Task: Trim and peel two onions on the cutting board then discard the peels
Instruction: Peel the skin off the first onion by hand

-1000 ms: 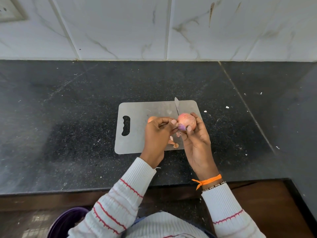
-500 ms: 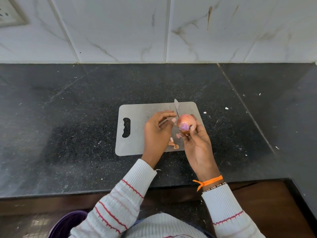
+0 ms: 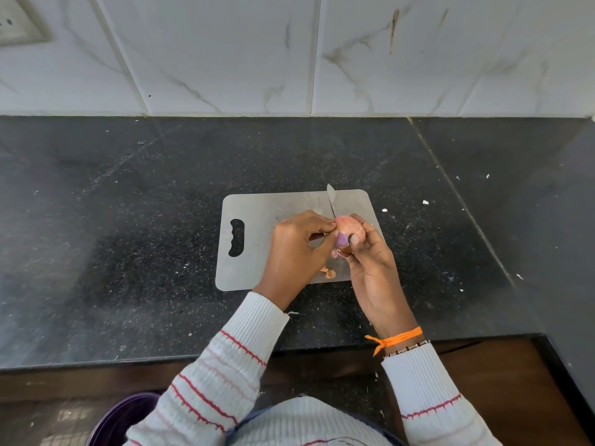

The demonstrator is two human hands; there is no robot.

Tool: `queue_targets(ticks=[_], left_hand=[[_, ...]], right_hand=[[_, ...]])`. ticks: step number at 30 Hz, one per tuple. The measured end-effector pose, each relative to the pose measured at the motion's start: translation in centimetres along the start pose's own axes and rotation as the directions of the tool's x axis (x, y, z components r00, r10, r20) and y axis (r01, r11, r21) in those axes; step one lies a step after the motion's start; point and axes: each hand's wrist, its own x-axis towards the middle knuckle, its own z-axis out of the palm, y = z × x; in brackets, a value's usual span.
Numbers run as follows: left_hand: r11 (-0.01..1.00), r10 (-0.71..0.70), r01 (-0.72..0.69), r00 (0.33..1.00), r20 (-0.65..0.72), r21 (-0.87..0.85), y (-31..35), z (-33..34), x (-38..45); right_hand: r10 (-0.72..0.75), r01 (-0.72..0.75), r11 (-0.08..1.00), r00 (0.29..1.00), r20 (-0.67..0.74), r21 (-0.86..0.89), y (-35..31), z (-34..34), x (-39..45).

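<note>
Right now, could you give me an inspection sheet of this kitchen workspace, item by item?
Surface: black speckled countertop, scattered with small white specks.
Job's things: grey cutting board with a handle slot on its left; one onion held above it, a purple patch showing where skin is off; a knife blade pointing toward the wall. A second onion is not clearly seen.
Clutter: a few peel scraps on the board's near edge.
Hands: right hand grips the onion; left hand pinches at its skin.
Cables: nothing seen.
Surroundings: white marbled wall tiles, a wall socket at top left, a purple bin below the counter edge.
</note>
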Motion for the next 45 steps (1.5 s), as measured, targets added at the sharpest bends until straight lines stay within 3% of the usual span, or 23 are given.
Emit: queue_targets(ticks=[15, 22, 26, 30, 32, 36, 39, 45], left_hand=[[0.986, 0.046, -0.044, 0.999, -0.012, 0.163, -1.0, 1.2, -0.8], [0.954, -0.288, 0.285, 0.957, -0.020, -0.095, 0.5, 1.1, -0.4], [0.805, -0.497, 0.481, 0.866, 0.049, -0.346, 1.3, 1.1, -0.1], [0.473, -0.689, 0.656, 0.691, 0.217, -0.588, 2.1, 1.3, 0.0], [0.381, -0.706, 0.676, 0.653, 0.273, -0.630, 2.3, 1.3, 0.0], [0.593, -0.609, 0.588, 0.774, 0.172, -0.550, 2.3, 1.3, 0.0], [0.766, -0.537, 0.556, 0.829, 0.155, -0.322, 2.1, 1.6, -0.1], [0.868, -0.463, 0.464, 0.885, 0.050, -0.179, 0.8, 2.0, -0.1]], right_hand=[[0.034, -0.033, 0.999, 0.999, 0.007, -0.022, 0.2, -0.4, -0.3], [0.075, -0.097, 0.969, 0.992, 0.104, 0.226, 0.2, -1.4, -0.4], [0.093, -0.142, 0.920, 0.985, 0.149, 0.365, 0.4, -2.0, -0.6], [0.107, -0.163, 0.882, 0.983, 0.148, 0.442, 0.5, -2.0, -0.8], [0.116, -0.177, 0.874, 0.980, 0.159, 0.452, 0.5, -2.1, -0.8], [0.137, -0.191, 0.859, 0.980, 0.147, 0.475, 0.3, -2.3, -0.5], [0.110, -0.170, 0.874, 0.982, 0.156, 0.454, 0.6, -2.0, -0.4], [0.171, -0.218, 0.880, 0.974, 0.147, 0.421, 0.2, -2.0, -0.5]])
